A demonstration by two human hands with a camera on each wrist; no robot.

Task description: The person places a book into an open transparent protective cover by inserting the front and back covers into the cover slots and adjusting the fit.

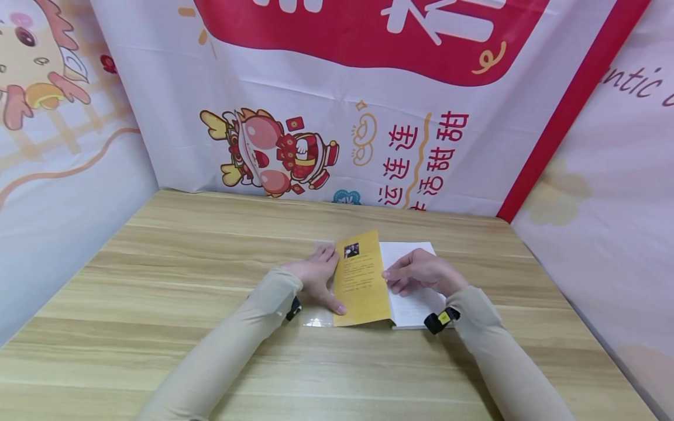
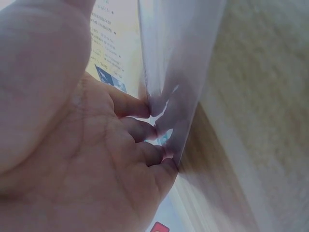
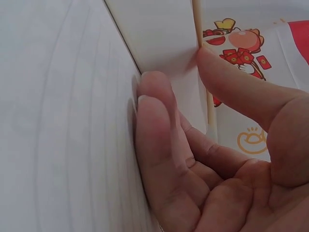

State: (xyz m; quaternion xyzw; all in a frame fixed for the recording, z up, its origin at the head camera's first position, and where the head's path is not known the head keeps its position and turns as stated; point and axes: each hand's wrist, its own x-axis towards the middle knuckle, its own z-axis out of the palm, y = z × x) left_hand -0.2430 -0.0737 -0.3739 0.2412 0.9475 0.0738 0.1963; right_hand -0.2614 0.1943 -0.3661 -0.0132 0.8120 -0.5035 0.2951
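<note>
In the head view a book lies open, its white lined page [image 1: 413,310] on the right. Over its left part stands a lifted yellow cover [image 1: 363,286] with small print and a photo. Clear plastic film [image 1: 317,319] shows beyond the cover's left edge. My left hand [image 1: 316,278] rests on the film and that edge, thumb spread; in the left wrist view its fingertips press against the film [image 2: 178,63]. My right hand [image 1: 423,272] pinches the cover's right edge. In the right wrist view the thumb is on that edge and the other fingers [image 3: 154,128] lie beside the page.
The book lies on a wood-grain table [image 1: 158,280]. A printed cloth [image 1: 316,76] with cartoon figures and red and white lettering hangs at the table's far edge. More printed cloth [image 1: 605,193] hangs on the right side. Each wrist wears a black strap [image 1: 436,323].
</note>
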